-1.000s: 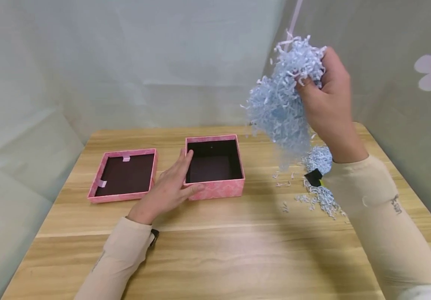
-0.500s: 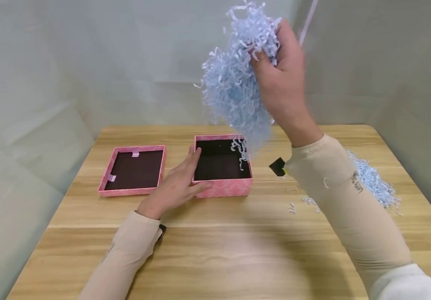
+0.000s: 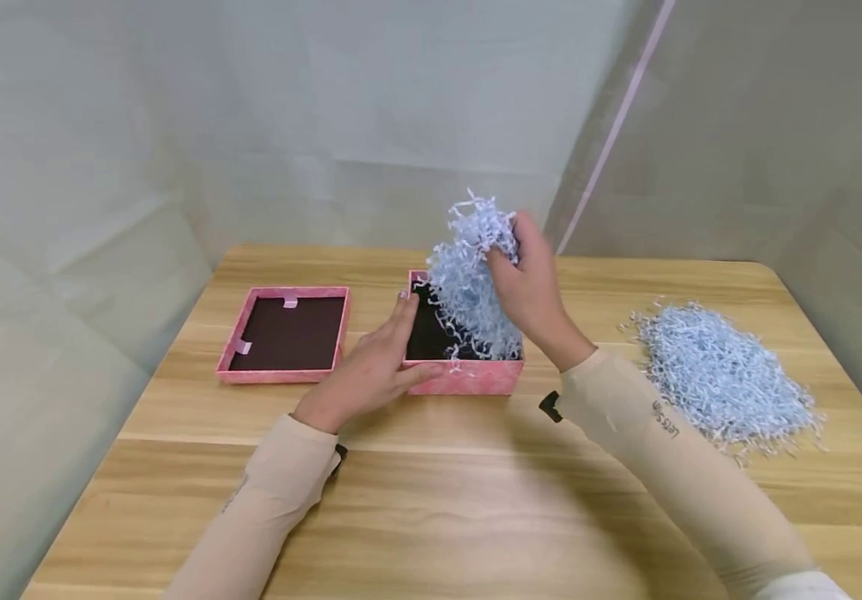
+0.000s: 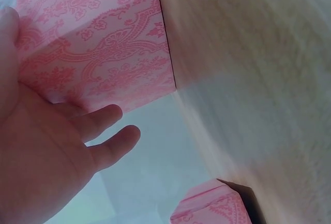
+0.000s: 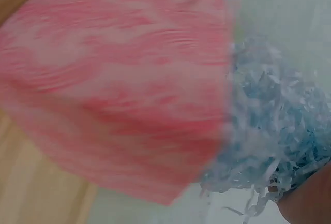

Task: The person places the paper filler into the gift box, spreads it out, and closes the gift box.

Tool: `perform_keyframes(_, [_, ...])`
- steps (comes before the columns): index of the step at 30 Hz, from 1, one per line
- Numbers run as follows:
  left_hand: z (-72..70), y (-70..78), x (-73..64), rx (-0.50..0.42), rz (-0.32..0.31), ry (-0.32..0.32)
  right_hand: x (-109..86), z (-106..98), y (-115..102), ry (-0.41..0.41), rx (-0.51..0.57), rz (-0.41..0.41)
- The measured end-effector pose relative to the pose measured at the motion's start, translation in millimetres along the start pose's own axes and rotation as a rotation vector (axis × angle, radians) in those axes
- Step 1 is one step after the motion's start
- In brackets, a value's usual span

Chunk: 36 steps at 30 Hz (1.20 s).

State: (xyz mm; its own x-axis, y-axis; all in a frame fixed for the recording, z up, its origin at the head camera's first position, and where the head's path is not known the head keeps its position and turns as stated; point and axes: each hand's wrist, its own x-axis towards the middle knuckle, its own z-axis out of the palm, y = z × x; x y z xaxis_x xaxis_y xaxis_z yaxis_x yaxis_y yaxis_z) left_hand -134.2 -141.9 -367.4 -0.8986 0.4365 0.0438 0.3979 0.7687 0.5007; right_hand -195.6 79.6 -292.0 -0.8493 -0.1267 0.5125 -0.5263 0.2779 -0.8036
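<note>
A pink patterned box (image 3: 468, 379) with a black inside stands uncovered on the wooden table. Against its left side rests my left hand (image 3: 371, 367), the thumb along the front wall; in the left wrist view its fingers lie beside the patterned wall (image 4: 103, 38), mostly straight. My right hand (image 3: 536, 283) grips a big clump of pale blue shredded paper (image 3: 472, 287) from the right. The clump hangs down into the box mouth and hides much of the inside. In the blurred right wrist view, the paper (image 5: 274, 115) shows beyond the box wall (image 5: 119, 79).
Left of the box lies the pink lid (image 3: 288, 337), inner side up, with two small pale tabs. A wide pile of blue shredded paper (image 3: 724, 375) spreads on the right of the table (image 3: 431, 508). Pale cloth walls (image 3: 371, 108) stand behind.
My right hand has carried the clump left and then lowered it from high up into the box mouth. The left hand stays at the box. The view has swung right, showing more of the pile.
</note>
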Motion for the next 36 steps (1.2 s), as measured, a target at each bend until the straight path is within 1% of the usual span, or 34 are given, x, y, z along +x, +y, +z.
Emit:
perform_keyframes(3, [0.6, 1.2, 0.3, -0.012, -0.017, -0.003, -6.7, 0.3, 12.5, -0.052, -0.071, 0.052])
perform_keyframes(5, [1.1, 1.2, 0.1, -0.02, -0.023, 0.001, -7.9, 2.0, 17.0, -0.123, -0.136, 0.096])
perform_keyframes(8, [1.7, 0.2, 0.1, -0.021, -0.023, 0.001, -6.7, 4.8, 20.3, -0.252, -0.254, 0.115])
perform_keyframes(14, [2.5, -2.1, 1.3, -0.021, -0.007, 0.009, -0.7, 5.0, 21.3, -0.484, -0.494, 0.04])
perform_keyframes(19, [2.8, -2.6, 2.2, -0.025, -0.033, -0.012, 0.0, -0.9, 20.7, -0.698, -0.636, 0.012])
perform_keyframes(23, [3.7, -3.6, 2.0, -0.039, -0.039, -0.011, -3.8, -6.5, 21.2, -0.811, -0.706, -0.023])
perform_keyframes(25, [4.1, -3.9, 1.2, -0.043, -0.038, -0.004, -5.5, -8.6, 21.3, -0.844, -0.711, -0.022])
perform_keyframes(28, [4.4, -3.9, 0.2, -0.047, -0.036, 0.001, -7.6, -12.0, 20.2, -0.866, -0.669, -0.018])
perform_keyframes(30, [4.1, -3.2, -0.3, -0.041, -0.033, 0.005, -8.8, -15.0, 19.0, -0.856, -0.604, -0.03])
perform_keyframes(32, [4.0, -2.4, -0.1, -0.043, -0.03, 0.005, -11.4, -19.3, 15.0, -0.855, -0.525, -0.014])
perform_keyframes(34, [3.7, -1.8, 0.2, -0.043, -0.018, 0.009, -14.8, -23.6, 9.4, -0.873, -0.457, 0.012])
perform_keyframes(36, [3.3, -1.1, 0.4, -0.05, -0.013, 0.008, -18.7, -25.9, 4.3, -0.903, -0.421, 0.042])
